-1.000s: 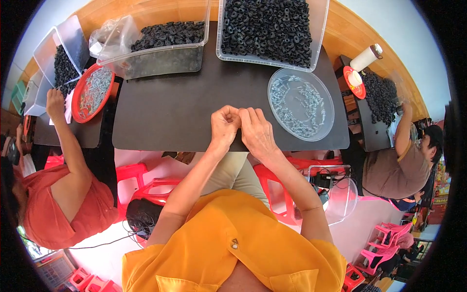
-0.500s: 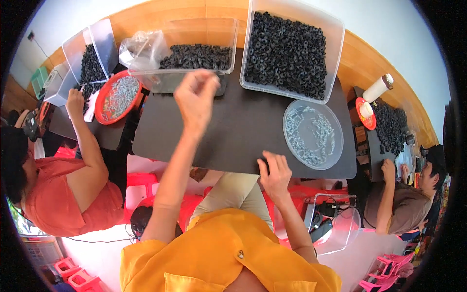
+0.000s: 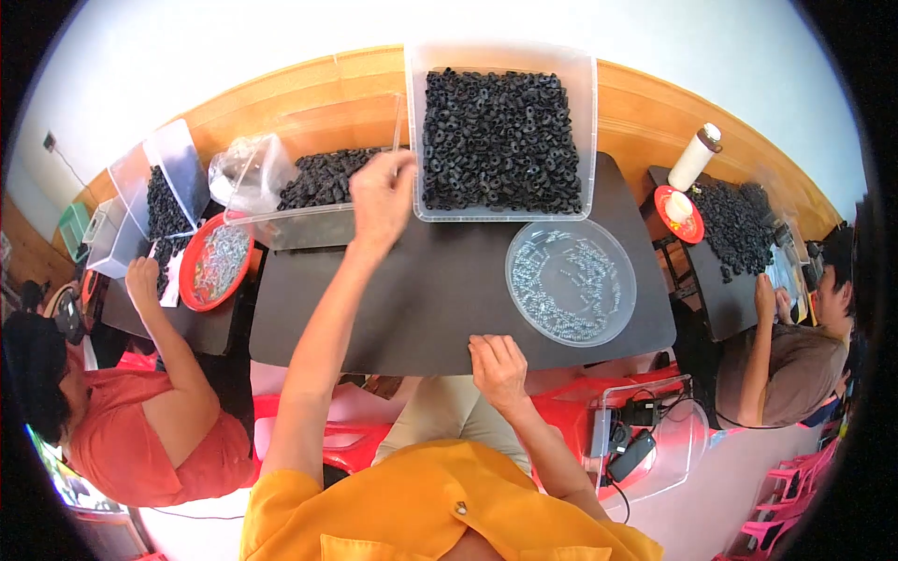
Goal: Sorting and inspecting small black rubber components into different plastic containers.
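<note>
Left hand (image 3: 381, 194), fingers curled, reaches over the clear bin of black rings (image 3: 309, 201); any pinched item cannot be told. Right hand (image 3: 498, 366) rests spread on the dark table (image 3: 412, 290) edge.

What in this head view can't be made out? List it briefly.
- Whatever the left hand holds: its fingers curl away from the camera.
- Floor of the big clear bin: covered by black rings.
- Single parts in the round clear dish: too small to tell.
- The right hand palm side: faces the dark table.
</note>
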Demonstrator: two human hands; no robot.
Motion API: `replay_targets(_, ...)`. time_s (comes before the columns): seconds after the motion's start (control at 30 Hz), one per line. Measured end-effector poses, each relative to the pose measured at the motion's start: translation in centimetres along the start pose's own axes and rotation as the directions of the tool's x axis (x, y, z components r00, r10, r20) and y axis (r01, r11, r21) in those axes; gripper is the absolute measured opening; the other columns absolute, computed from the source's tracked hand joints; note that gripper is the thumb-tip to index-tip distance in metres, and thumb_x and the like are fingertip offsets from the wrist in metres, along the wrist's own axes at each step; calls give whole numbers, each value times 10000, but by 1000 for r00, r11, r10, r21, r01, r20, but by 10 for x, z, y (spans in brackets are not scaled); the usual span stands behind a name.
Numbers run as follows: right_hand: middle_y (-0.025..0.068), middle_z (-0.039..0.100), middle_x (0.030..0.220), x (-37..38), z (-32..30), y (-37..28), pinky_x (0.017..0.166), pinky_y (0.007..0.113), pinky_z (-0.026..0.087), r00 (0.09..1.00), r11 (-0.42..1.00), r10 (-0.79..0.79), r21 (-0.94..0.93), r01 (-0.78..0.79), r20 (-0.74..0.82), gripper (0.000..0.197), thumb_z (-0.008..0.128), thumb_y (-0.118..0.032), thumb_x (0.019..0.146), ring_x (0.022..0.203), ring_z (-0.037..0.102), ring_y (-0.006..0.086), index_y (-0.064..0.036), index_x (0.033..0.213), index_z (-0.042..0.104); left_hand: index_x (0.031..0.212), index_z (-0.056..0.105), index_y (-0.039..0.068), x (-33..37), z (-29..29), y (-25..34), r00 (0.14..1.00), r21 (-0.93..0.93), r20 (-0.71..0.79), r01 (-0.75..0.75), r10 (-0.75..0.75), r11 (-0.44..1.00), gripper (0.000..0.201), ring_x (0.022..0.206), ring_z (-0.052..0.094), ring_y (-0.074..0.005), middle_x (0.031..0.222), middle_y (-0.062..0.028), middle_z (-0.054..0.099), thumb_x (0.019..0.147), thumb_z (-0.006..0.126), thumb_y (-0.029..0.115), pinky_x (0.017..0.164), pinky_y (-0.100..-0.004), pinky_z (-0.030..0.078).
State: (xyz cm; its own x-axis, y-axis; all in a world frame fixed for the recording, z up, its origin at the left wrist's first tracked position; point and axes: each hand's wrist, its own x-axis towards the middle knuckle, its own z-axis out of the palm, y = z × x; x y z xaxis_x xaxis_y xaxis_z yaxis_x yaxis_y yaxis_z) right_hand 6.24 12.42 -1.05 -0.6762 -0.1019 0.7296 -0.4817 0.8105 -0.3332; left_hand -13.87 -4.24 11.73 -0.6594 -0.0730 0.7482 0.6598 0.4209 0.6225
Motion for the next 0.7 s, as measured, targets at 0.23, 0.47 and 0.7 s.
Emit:
replay_targets(0.23,60,549,790,-3,1,0,651,308,460,1000,1000,-5,-9,5,0,173,633,-30,723,711,546,217,-32,893,600,884,664,17,-21,89,-5,840,174,542,-149,32,973,148,735,625,-292,820,-149,632,752,613,61,697,-372,495)
replay_targets(0.47,67,529,827,-3,-3,5,681,316,464,1000,1000,2,26,-2,24,237,623,-8,676,774,533,214,-19,911,594,875,667,36,-33,106,-6,773,287,634,-203,-26,936,256,901,556,-306,879,-133,568,682,729,193,780,-393,458)
replay_targets(0.7,83,593,816,3,-21,-5,627,317,474,994,966,108,236,-108,16,209,661,-5,687,719,574,228,-14,891,617,817,634,43,-42,87,7,817,204,570,-241,86,949,147,872,559,-302,868,-114,564,688,689,83,730,-394,467)
